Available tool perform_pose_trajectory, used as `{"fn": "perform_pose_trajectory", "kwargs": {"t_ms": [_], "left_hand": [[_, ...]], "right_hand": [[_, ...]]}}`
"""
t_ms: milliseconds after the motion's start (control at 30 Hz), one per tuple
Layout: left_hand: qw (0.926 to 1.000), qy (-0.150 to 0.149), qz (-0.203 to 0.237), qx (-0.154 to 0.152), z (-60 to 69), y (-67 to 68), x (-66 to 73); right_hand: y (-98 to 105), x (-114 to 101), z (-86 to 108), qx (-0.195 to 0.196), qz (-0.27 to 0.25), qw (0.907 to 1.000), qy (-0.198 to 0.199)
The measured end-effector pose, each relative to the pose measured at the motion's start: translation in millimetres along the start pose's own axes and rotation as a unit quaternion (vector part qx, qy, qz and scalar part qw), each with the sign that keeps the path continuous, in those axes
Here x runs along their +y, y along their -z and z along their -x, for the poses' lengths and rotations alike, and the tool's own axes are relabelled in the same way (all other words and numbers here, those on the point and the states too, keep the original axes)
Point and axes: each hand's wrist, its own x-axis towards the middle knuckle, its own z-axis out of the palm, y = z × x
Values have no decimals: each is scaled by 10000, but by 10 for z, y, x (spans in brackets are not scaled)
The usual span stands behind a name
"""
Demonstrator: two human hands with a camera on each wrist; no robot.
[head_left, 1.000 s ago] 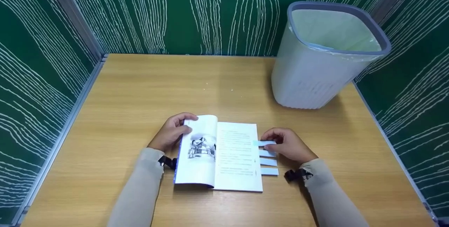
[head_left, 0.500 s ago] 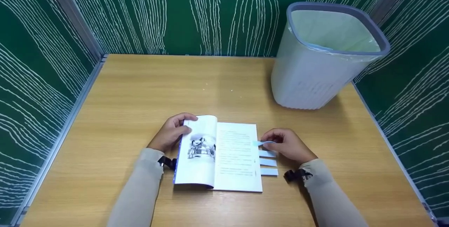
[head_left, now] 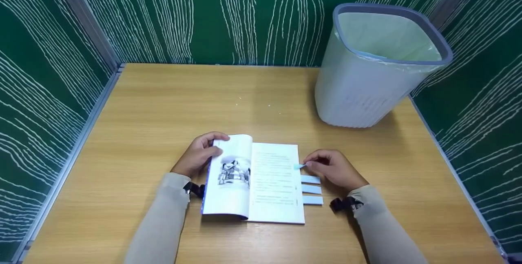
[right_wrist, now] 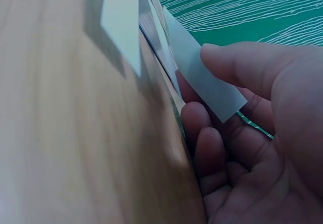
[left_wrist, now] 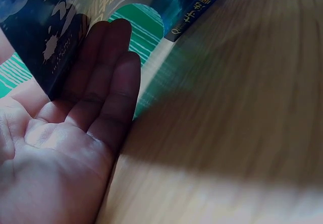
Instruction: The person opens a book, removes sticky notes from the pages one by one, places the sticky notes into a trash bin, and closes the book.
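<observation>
Under everything, wood-look table [head_left: 171, 100]; green walls [head_left: 208, 31] with wavy white lines at its 9, 12 and 3 o'clock. Pale bin [head_left: 355, 88], grey rim, stands on the table between 1 and 2 o'clock from the book; greenish liner [head_left: 391, 31] inside. Grey sleeves [head_left: 159, 223] come in at 8 and 4 o'clock. Book [head_left: 277, 182] lies near table's front, spread to two pages: black-and-white drawing [head_left: 235, 171] on the 9 o'clock page, print on the 3 o'clock one. Dark blue cover with lettering shows in left wrist view. Left hand [head_left: 197, 158] at book's 10 o'clock, gripping the raised page side and cover, thumb on front, fingers straight behind. Right hand [head_left: 336, 170] at book's 3 o'clock, thumb and fingers pinching the top strip [right_wrist: 204, 72], light blue, bent, other end on the page edge. Black wrist devices [head_left: 340, 204] on both arms. Three lower strips [head_left: 312, 189] jut from page edge, 3 to 4 o'clock. Tiny white specks [head_left: 269, 105] on table, book's 12 o'clock.
</observation>
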Motion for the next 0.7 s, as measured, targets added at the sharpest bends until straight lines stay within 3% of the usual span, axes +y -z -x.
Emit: {"fn": "perform_pose_trajectory", "kwargs": {"t_ms": [433, 700], "left_hand": [[9999, 84, -103, 26, 8, 13, 14], [9999, 154, -5, 48, 7, 1, 6]], "right_hand": [[-13, -8, -8, 203, -21, 9998, -33], [-10, 19, -12, 291, -115, 9994, 153]]}}
